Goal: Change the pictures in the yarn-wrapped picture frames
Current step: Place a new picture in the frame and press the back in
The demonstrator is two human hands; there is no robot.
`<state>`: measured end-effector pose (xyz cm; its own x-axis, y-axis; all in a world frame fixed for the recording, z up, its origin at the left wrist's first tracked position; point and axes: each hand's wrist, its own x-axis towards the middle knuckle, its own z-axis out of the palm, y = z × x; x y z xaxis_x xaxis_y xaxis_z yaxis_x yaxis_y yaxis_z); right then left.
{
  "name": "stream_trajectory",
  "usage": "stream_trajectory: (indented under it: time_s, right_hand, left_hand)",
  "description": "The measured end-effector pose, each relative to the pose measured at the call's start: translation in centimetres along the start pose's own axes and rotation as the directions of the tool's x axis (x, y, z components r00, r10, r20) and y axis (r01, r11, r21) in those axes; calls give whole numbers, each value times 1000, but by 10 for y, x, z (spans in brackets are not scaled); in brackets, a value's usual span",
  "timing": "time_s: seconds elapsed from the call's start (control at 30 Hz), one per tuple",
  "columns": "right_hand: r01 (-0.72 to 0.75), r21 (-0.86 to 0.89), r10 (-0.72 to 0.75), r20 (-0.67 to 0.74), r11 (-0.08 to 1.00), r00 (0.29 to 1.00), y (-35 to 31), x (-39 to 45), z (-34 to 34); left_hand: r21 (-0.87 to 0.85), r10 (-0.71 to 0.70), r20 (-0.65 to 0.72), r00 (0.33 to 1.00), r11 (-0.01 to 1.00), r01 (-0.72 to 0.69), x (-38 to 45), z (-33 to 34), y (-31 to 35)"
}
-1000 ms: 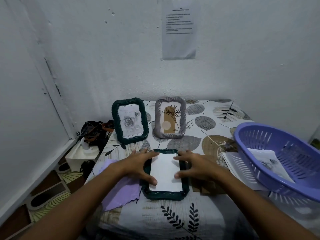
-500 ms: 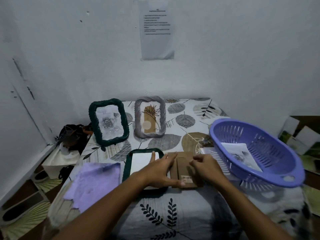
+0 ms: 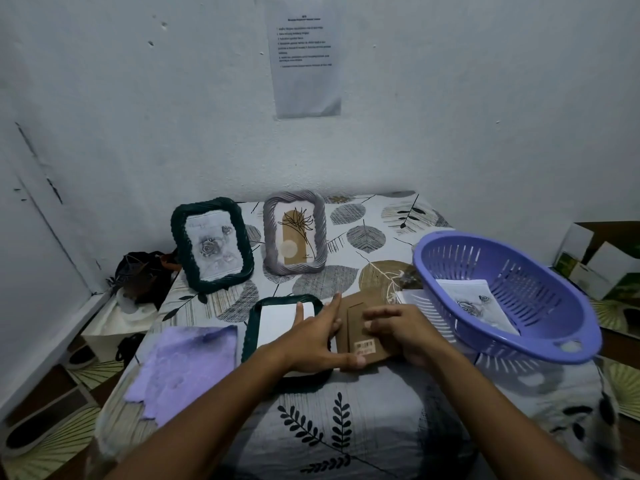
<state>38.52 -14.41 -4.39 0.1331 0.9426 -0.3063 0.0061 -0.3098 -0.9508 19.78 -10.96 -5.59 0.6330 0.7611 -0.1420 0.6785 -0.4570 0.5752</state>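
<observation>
Head view. Both hands are working low at the centre of a leaf-print cloth point(image 3: 346, 427) that is covering the tabletop.

The left hand point(image 3: 311, 341) is lying across the right edge of a dark green yarn-wrapped frame point(image 3: 250, 336) that is lying flat, with a white sheet point(image 3: 277, 320) showing inside it. Its fingers are spread and nearly straight, the thumb reaching out to touch the near edge of a brown backing board point(image 3: 360, 327) just beside the frame.

The right hand point(image 3: 405, 329) is resting on that board, fingers curled down onto its surface; whether they are pinching anything I cannot tell. A small label is showing on the board's near end.

Two more frames are standing upright at the back, leaning slightly: a green frame point(image 3: 212, 244) holding a grey rose picture, and beside it a grey frame point(image 3: 294, 233) holding a brown plant print.

A purple cloth point(image 3: 187, 365) is lying left of the flat frame. A purple basket point(image 3: 512, 296) is sitting at the right, tilted, with a printed picture point(image 3: 474, 303) inside. A printed paper point(image 3: 304, 57) is hanging on the wall.
</observation>
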Motion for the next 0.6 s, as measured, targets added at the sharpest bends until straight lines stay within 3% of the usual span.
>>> stream_trajectory:
  time_s: [0.1,0.27,0.43,0.6]
  right_hand:
    - [-40,-76,40,-4,996,999,0,4,2]
    - [-43,49,44,-19,998,999,-7,6,2]
    - [-83,256,64,81,963,995,-13,5,26]
    - [-139,322,85,176,937,981,-11,4,69]
  left_hand:
    - [4,8,-8,1000,1000,-8,-1,0,2]
    - [-5,18,-102,995,1000,-18,-14,-20,-9]
    - [129,-2,-170,985,991,24,-48,-54,-52]
    - [304,15,-113,993,952,20,-77,-60,-94]
